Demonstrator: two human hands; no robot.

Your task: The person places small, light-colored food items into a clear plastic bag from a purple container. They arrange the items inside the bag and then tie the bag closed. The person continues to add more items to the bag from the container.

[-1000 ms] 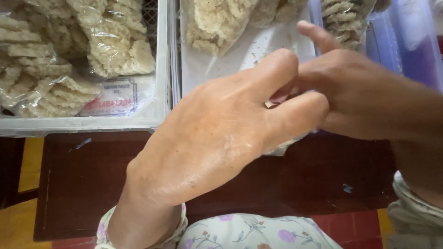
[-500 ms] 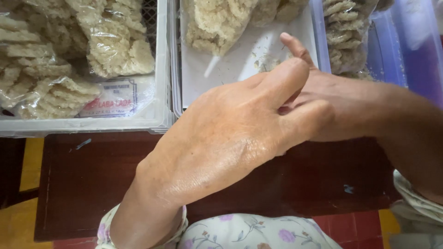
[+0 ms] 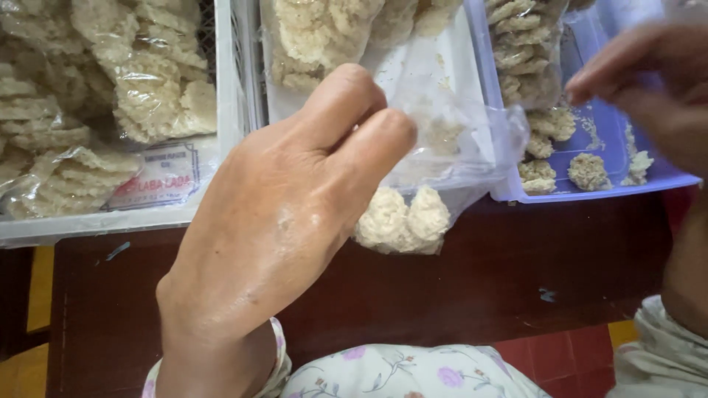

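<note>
Head view: left hand (image 3: pixel 287 221) pinching the top of a clear thin plastic bag (image 3: pixel 450 147), two pale bumpy rice crackers (image 3: pixel 402 221) hanging at the bottom over the dark brown wooden table (image 3: pixel 442 287). Right hand (image 3: pixel 649 81) raised above the shallow lilac plastic tray (image 3: pixel 590 193), fingertips drawn together, grasp of anything impossible to tell. Loose crackers (image 3: pixel 588 171) lying in the tray. Behind, white plastic crates (image 3: pixel 228 110) packed with bagged crackers (image 3: pixel 147 88).
</note>
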